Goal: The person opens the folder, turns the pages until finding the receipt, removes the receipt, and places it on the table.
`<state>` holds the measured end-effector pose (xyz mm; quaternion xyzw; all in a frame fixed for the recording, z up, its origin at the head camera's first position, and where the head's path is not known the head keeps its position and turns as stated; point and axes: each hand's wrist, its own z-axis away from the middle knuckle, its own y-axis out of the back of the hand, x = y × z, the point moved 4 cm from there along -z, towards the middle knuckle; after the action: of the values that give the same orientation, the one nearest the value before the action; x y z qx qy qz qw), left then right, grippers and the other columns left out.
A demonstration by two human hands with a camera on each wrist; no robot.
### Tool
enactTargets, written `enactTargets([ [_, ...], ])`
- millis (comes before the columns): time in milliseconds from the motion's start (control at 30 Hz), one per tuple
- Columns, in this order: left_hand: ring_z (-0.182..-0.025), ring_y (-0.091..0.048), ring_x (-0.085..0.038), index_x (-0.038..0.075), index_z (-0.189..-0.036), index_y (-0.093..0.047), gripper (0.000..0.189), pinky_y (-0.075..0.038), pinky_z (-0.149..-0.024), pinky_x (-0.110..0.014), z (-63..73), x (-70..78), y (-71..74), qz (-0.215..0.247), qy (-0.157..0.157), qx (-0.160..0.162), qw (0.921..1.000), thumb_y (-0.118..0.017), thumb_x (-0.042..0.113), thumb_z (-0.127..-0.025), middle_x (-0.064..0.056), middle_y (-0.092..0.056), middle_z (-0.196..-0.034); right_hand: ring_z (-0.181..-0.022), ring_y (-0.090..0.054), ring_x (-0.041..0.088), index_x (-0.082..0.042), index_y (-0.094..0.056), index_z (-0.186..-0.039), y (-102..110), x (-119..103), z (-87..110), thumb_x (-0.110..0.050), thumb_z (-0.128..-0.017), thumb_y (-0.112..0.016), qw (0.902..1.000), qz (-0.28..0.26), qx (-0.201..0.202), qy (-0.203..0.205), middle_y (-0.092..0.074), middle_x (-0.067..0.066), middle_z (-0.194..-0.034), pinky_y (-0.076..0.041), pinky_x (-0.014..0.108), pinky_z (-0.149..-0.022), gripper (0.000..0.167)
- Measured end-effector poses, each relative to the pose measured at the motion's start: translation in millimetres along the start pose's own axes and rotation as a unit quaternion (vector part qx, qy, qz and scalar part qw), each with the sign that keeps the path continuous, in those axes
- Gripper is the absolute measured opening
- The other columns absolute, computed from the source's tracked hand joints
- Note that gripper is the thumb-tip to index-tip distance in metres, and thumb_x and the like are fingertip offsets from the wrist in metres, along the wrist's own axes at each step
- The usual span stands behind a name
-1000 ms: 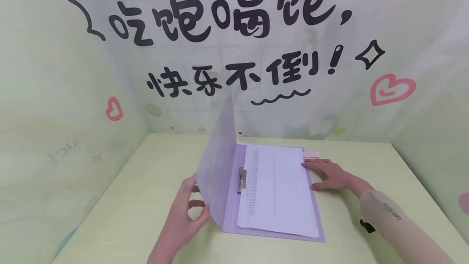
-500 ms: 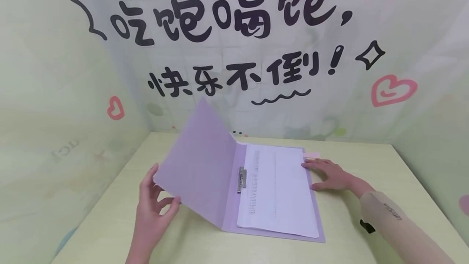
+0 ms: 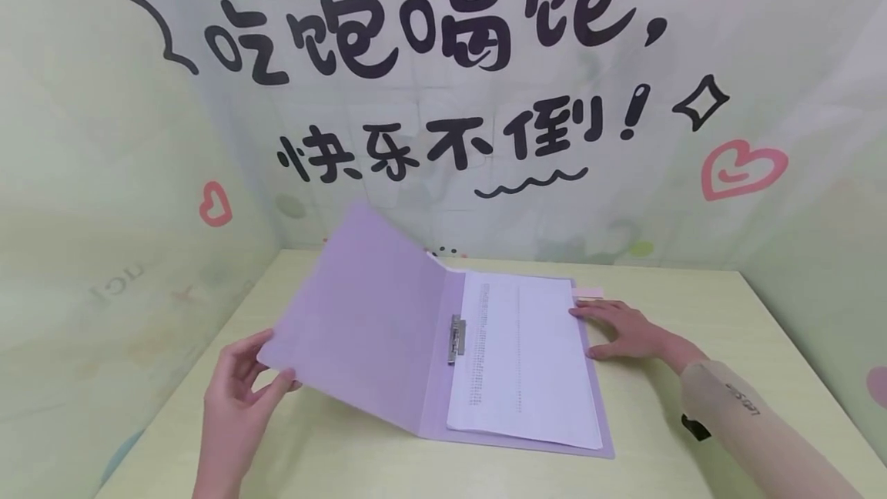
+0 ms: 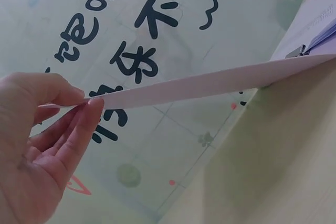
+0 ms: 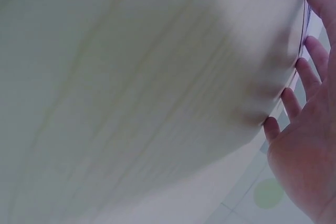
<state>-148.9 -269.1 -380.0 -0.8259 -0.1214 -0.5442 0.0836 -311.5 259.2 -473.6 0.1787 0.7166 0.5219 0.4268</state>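
While pinching the cover (image 3: 360,314) in the left hand (image 3: 239,385), holding it lower and farther out than a second ago, thus opening the folder (image 3: 438,383) wider between both hands' fingers, baring papers (image 3: 554,368). Using loose fingertips of the right hand (image 3: 627,333), gripping nothing, merely touching the folder's edge.

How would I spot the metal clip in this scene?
On the pale table is an open purple folder. Inside, at the left edge of the white papers, sits the metal clip, small and silvery, its shine setting it apart from folder and papers.
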Motion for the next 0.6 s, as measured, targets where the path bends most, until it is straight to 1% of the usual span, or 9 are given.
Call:
enactTargets([
  [67,-0.099,-0.065,-0.001,-0.005,-0.131,-0.049,0.056,-0.059,-0.071,-0.021,-1.3,-3.9,6.7,-0.022,0.024,0.006,0.9994,-0.063,-0.024,-0.080,0.004,-0.062,-0.122,-0.138,-0.035,0.050,-0.008,-0.050,-0.142,0,1,0.0,-0.043,-0.082,-0.075,1.0000,0.000,-0.001,-0.001,-0.044,0.023,-0.151,-0.024,0.074,-0.106,0.074],
  [167,-0.097,-0.064,0.003,0.003,-0.126,-0.051,0.052,-0.057,-0.073,-0.017,-2.6,-11.9,16.3,-0.057,0.056,0.010,0.9967,-0.066,-0.019,-0.081,0.008,-0.060,-0.118,-0.138,-0.035,0.050,-0.009,-0.050,-0.142,-1,2,0.2,-0.044,-0.082,-0.074,1.0000,0.004,-0.002,-0.001,-0.044,0.022,-0.151,-0.024,0.074,-0.106,0.074],
  [233,-0.093,-0.062,0.005,0.006,-0.125,-0.050,0.051,-0.056,-0.073,-0.014,-3.4,-17.1,21.2,-0.089,0.075,0.008,0.9932,-0.068,-0.015,-0.082,0.011,-0.058,-0.115,-0.138,-0.036,0.050,-0.009,-0.050,-0.142,-1,3,0.3,-0.044,-0.082,-0.074,1.0000,0.003,-0.001,0.000,-0.044,0.022,-0.151,-0.025,0.074,-0.106,0.074],
  [267,-0.091,-0.061,0.007,0.006,-0.125,-0.049,0.051,-0.055,-0.074,-0.012,-3.5,-19.2,23.1,-0.117,0.082,0.006,0.9897,-0.069,-0.013,-0.083,0.013,-0.057,-0.113,-0.138,-0.036,0.049,-0.009,-0.050,-0.142,-1,3,0.4,-0.043,-0.082,-0.075,1.0000,0.003,-0.001,0.001,-0.044,0.022,-0.151,-0.025,0.073,-0.106,0.073],
  [333,-0.090,-0.059,0.010,0.006,-0.129,-0.047,0.052,-0.053,-0.076,-0.009,-3.5,-22.2,26.4,-0.181,0.093,-0.002,0.9790,-0.071,-0.006,-0.084,0.017,-0.054,-0.112,-0.138,-0.036,0.050,-0.009,-0.050,-0.142,-1,2,0.5,-0.044,-0.082,-0.074,1.0000,0.004,-0.002,0.000,-0.044,0.022,-0.151,-0.025,0.073,-0.107,0.074],
  [433,-0.092,-0.053,0.017,0.006,-0.136,-0.045,0.057,-0.050,-0.078,-0.005,-3.1,-24.4,30.0,-0.271,0.097,-0.015,0.9574,-0.073,0.003,-0.086,0.021,-0.048,-0.112,-0.138,-0.036,0.050,-0.009,-0.050,-0.142,0,1,0.7,-0.044,-0.082,-0.074,1.0000,0.002,-0.005,-0.003,-0.044,0.022,-0.151,-0.024,0.074,-0.106,0.074],
  [467,-0.092,-0.051,0.019,0.006,-0.137,-0.046,0.058,-0.049,-0.078,-0.004,-2.8,-25.0,31.3,-0.291,0.099,-0.018,0.9513,-0.073,0.005,-0.086,0.021,-0.047,-0.112,-0.138,-0.036,0.050,-0.009,-0.050,-0.142,1,0,0.7,-0.044,-0.082,-0.074,1.0000,0.004,-0.005,-0.004,-0.044,0.022,-0.151,-0.024,0.074,-0.106,0.074],
  [533,-0.091,-0.048,0.021,0.007,-0.139,-0.047,0.060,-0.049,-0.077,-0.003,-2.6,-26.7,33.5,-0.315,0.105,-0.022,0.9432,-0.074,0.006,-0.086,0.018,-0.047,-0.113,-0.138,-0.035,0.051,-0.010,-0.050,-0.143,2,0,0.7,-0.046,-0.082,-0.074,0.9999,0.005,-0.009,-0.010,-0.044,0.022,-0.152,-0.024,0.075,-0.106,0.074],
  [600,-0.089,-0.046,0.023,0.007,-0.140,-0.048,0.061,-0.049,-0.076,-0.003,-2.5,-29.1,35.8,-0.334,0.112,-0.027,0.9357,-0.075,0.007,-0.085,0.010,-0.049,-0.116,-0.137,-0.036,0.051,-0.011,-0.050,-0.143,3,-1,0.7,-0.047,-0.082,-0.074,0.9998,0.006,-0.012,-0.015,-0.043,0.021,-0.152,-0.025,0.075,-0.106,0.074],
])
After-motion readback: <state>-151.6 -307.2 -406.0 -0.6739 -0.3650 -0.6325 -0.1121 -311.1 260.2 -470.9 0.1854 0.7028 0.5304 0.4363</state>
